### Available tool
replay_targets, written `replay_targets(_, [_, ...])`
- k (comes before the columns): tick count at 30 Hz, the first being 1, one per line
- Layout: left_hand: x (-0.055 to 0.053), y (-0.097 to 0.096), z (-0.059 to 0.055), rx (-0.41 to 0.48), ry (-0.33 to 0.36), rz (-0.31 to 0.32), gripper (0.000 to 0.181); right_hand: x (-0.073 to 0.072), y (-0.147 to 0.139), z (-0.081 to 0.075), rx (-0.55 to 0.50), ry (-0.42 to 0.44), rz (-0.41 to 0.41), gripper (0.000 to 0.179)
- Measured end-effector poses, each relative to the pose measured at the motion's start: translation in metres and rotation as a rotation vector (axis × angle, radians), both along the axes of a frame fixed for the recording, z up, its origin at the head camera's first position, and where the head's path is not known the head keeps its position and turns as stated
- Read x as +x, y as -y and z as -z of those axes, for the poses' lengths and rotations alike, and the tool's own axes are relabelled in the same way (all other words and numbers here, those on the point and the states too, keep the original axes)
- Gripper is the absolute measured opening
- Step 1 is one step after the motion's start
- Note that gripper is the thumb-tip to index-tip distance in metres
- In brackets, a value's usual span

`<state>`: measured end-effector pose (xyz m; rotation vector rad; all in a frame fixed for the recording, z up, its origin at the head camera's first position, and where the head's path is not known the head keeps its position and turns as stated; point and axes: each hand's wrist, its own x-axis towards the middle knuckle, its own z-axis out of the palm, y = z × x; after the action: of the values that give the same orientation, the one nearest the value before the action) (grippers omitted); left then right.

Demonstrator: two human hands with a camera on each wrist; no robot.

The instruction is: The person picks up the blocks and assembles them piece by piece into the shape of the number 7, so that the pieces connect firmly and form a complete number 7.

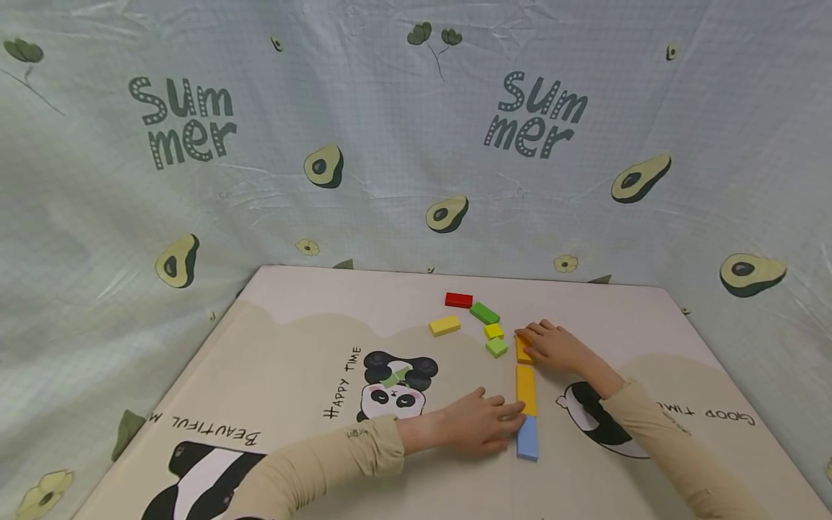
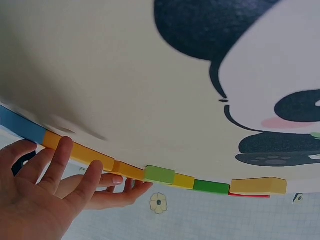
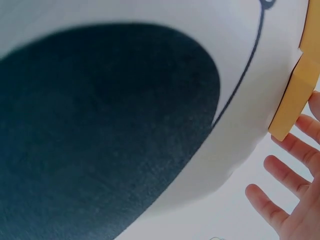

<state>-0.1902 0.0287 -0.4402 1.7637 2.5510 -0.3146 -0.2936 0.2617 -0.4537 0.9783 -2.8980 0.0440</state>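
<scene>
My left hand has its fingers spread, with fingertips at the long orange block near its joint with the blue block. My right hand rests its fingertips against the far end and right side of a shorter orange block. In the right wrist view, the thumb and first fingers touch this shorter orange block, while the other fingers extend loosely. These three blocks form a line, the shorter orange one slightly angled.
Beyond the line, left of my right hand, lie a light green block, a yellow block, a green block, a red block and a pale yellow block. A patterned curtain hangs behind the panda-print table.
</scene>
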Motion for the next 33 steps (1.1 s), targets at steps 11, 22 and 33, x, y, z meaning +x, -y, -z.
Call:
replay_targets(11, [0.001,-0.001,0.000,0.000,-0.021,0.001,0.049,0.002,0.000,0.003,-0.002,0.008,-0.005,0.037])
replay_targets(22, [0.002,-0.005,0.000,0.005,-0.060,0.011,0.050,0.007,0.001,0.000,-0.019,0.012,-0.023,0.038])
replay_targets(33, [-0.001,-0.011,0.000,0.058,-0.025,0.011,0.043,0.009,0.002,0.001,-0.014,0.029,-0.013,0.039])
